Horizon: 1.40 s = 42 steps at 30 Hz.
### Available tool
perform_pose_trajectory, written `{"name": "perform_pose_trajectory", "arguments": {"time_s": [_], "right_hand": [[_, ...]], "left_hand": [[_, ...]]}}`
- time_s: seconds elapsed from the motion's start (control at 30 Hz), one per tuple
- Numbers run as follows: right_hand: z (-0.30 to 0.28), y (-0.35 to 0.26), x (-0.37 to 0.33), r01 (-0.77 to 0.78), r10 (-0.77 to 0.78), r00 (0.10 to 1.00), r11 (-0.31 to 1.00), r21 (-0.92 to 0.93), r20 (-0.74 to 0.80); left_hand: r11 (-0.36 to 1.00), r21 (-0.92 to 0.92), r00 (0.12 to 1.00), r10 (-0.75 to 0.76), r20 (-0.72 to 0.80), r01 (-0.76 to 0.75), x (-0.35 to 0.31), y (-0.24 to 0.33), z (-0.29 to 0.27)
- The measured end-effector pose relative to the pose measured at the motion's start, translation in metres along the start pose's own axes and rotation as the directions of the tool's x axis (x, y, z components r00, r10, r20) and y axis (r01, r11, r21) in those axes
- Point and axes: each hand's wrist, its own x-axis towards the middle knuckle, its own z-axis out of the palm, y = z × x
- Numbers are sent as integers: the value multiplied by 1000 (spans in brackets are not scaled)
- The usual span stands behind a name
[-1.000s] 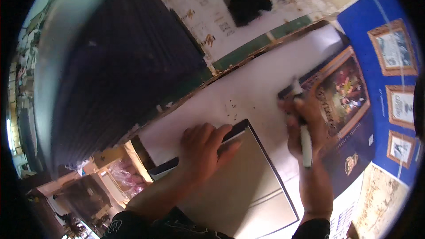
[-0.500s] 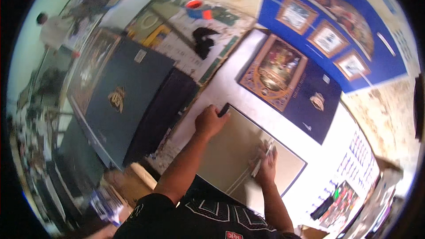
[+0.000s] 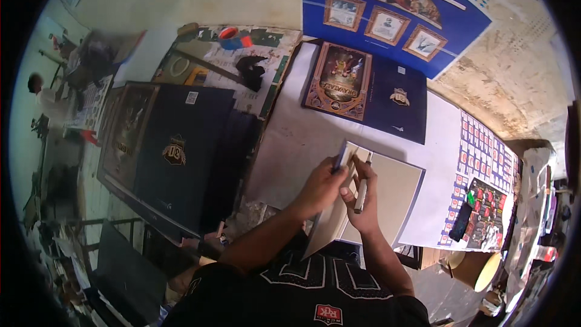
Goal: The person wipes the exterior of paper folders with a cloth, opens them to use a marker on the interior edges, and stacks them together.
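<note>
On the white work surface in front of me lies a hardcover book case (image 3: 393, 197), its beige inside facing up and its edges dark blue. The left panel (image 3: 330, 224) is raised on its fold and tilted over. My left hand (image 3: 324, 189) grips that panel near its far edge, fingers closed round it. My right hand (image 3: 363, 203) is just beside it at the fold. A slim, flat stick-like tool (image 3: 361, 195) sits between its fingers; its exact kind is unclear. Part of the fold is hidden by my hands.
Behind lies a finished-looking dark blue cover with a picture panel (image 3: 339, 79). A stack of similar covers (image 3: 175, 151) stands left. Tape rolls (image 3: 230, 37) and a black cloth-like item (image 3: 251, 71) are at the back. Printed sheets (image 3: 484, 206) and a dark knife-like object (image 3: 461, 221) lie right.
The left panel has gone from flat to raised and folded toward the right. My left hand moved right with it, close to my right hand. The whole view has turned.
</note>
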Motion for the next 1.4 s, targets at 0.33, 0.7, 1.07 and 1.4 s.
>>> {"name": "perform_pose_trajectory", "arguments": {"time_s": [0.33, 0.7, 1.07, 1.4], "right_hand": [[-27, -112, -19, 132, -86, 960, 978, 160, -268], [-69, -172, -52, 144, -206, 937, 964, -224, -282], [-113, -191, -51, 349, -323, 937, 823, 448, -135], [-92, -208, 1, 275, -456, 890, 517, 810, -11]], "left_hand": [[730, 229, 752, 547, 368, -644, -44, 72, 51], [142, 522, 432, 756, 491, -841, -22, 170, 70], [172, 285, 307, 780, 545, -943, -42, 191, 52], [195, 295, 334, 761, 556, -935, -47, 194, 46]]}}
